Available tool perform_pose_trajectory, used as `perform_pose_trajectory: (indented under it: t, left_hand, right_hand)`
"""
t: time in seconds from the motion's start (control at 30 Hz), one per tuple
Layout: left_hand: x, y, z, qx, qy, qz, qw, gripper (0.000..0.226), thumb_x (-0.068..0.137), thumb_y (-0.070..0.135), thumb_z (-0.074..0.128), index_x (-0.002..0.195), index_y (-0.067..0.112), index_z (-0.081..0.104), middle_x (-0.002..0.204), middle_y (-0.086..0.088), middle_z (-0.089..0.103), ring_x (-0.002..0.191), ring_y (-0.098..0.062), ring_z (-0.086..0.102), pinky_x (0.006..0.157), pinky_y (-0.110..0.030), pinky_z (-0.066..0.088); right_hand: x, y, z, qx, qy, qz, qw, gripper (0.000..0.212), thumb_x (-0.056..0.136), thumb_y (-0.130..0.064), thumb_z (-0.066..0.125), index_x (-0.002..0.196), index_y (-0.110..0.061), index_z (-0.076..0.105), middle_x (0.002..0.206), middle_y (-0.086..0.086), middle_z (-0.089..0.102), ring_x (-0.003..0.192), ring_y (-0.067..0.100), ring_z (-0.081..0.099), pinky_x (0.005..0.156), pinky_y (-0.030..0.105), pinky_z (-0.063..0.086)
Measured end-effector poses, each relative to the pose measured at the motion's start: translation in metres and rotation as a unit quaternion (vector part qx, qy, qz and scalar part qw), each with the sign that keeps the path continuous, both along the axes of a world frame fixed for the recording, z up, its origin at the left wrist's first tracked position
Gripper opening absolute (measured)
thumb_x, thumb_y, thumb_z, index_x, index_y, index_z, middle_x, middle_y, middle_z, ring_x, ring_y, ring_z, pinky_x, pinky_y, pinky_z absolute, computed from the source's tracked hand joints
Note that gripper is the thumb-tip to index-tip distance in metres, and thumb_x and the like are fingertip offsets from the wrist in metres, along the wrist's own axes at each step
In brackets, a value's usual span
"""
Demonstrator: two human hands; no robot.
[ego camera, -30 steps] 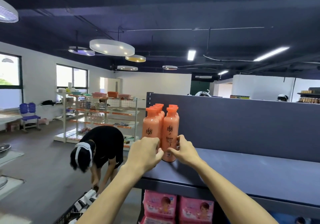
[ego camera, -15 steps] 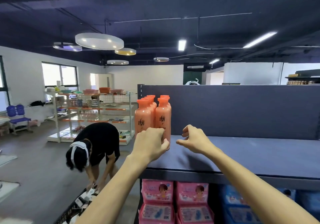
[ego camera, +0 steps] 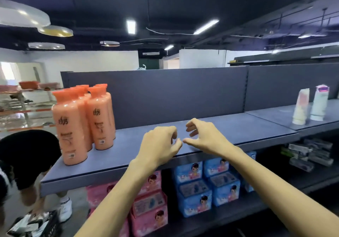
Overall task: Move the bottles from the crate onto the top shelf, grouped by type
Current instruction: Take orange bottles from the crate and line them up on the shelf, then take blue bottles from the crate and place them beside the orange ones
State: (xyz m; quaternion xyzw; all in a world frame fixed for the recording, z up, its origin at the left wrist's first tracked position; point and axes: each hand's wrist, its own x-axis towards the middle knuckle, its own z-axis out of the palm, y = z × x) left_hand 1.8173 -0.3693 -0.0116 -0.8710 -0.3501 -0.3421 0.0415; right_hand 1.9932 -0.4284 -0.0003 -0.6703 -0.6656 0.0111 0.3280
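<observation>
Orange bottles (ego camera: 73,126) stand clustered at the top shelf's (ego camera: 229,126) left end. Left hand (ego camera: 159,145) and right hand (ego camera: 203,137) hover empty, fingers loosely curled. Bottles seemingly full, glossy, likely slippery; grip mid-body.

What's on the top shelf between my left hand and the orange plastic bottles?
Nothing: the head view shows only bare dark grey top shelf between the left hand and the cluster of orange plastic bottles.
</observation>
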Motion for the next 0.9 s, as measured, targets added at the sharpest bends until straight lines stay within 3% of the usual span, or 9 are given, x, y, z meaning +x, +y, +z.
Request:
perform_pose_trajectory:
  t: [0.2,0.3,0.53,0.63,0.73,0.9]
  left_hand:
    - [0.012,-0.038,-0.057,-0.048,-0.020,-0.071,0.996,0.021,0.082,0.046,0.051,0.080,0.026,0.055,0.071,0.013,0.062,0.070,-0.012,0.057,0.062,-0.031,0.047]
    - [0.019,-0.056,-0.112,-0.116,-0.018,-0.070,0.991,0.024,0.080,0.048,0.048,0.079,0.025,0.055,0.071,0.012,0.063,0.070,-0.010,0.058,0.062,-0.031,0.047]
    - [0.027,-0.106,-0.261,-0.293,0.073,0.007,0.953,0.020,0.082,0.043,0.054,0.087,0.024,0.057,0.085,0.007,0.067,0.087,-0.019,0.063,0.071,-0.031,0.046]
    - [0.022,-0.136,-0.312,-0.356,0.119,0.033,0.926,0.019,0.082,0.043,0.050,0.086,0.024,0.053,0.089,0.004,0.067,0.088,-0.024,0.063,0.073,-0.033,0.048]
    - [0.016,-0.165,-0.350,-0.405,0.149,0.032,0.902,0.017,0.082,0.041,0.047,0.080,0.024,0.044,0.088,0.002,0.066,0.087,-0.026,0.062,0.071,-0.034,0.046]
    - [0.006,-0.186,-0.382,-0.442,0.182,0.045,0.877,0.020,0.084,0.040,0.045,0.086,0.021,0.050,0.091,0.004,0.066,0.087,-0.022,0.062,0.077,-0.035,0.050]
  right_hand:
    - [0.016,-0.051,-0.058,-0.010,0.014,0.038,0.999,0.039,0.083,-0.032,0.078,0.117,-0.023,0.061,0.107,-0.013,0.071,0.094,-0.001,0.067,0.085,0.020,0.053]
    - [0.027,-0.066,-0.096,-0.031,0.024,0.022,0.999,0.034,0.085,-0.030,0.077,0.115,-0.022,0.062,0.100,-0.015,0.070,0.087,0.000,0.067,0.081,0.019,0.052]
    - [0.043,-0.092,-0.223,-0.186,0.084,0.007,0.979,0.030,0.083,-0.030,0.079,0.107,-0.020,0.064,0.094,-0.010,0.070,0.077,0.003,0.067,0.076,0.018,0.053]
    - [0.043,-0.106,-0.277,-0.257,0.109,-0.014,0.960,0.032,0.080,-0.026,0.080,0.107,-0.017,0.066,0.093,-0.005,0.071,0.077,0.010,0.067,0.080,0.026,0.055]
    - [0.041,-0.123,-0.328,-0.338,0.108,-0.026,0.935,0.031,0.080,-0.027,0.076,0.108,-0.019,0.064,0.097,-0.006,0.071,0.080,0.013,0.065,0.083,0.033,0.054]
    - [0.039,-0.149,-0.391,-0.435,0.093,-0.033,0.895,0.034,0.084,-0.029,0.071,0.114,-0.020,0.059,0.104,-0.005,0.066,0.084,0.012,0.060,0.082,0.028,0.052]
